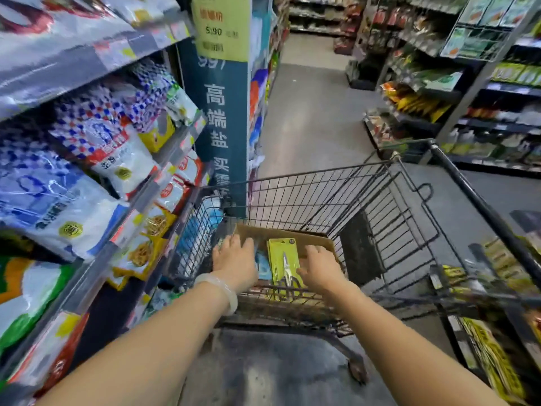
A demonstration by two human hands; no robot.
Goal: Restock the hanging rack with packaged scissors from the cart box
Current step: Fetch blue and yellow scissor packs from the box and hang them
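A brown cardboard box sits in the near end of a black wire shopping cart. Inside it lies a yellow-green card pack of scissors, with a blue pack partly hidden to its left. My left hand reaches into the box over the blue pack, fingers spread. My right hand rests fingers apart against the right edge of the yellow-green pack. Neither hand visibly grips a pack. A rack of yellow hanging packs shows at the lower right, blurred.
Shelves of bagged goods stand close on the left, touching the cart's side. A teal pillar with a price sign rises ahead of the cart. The grey aisle floor runs forward, with more shelving on the right.
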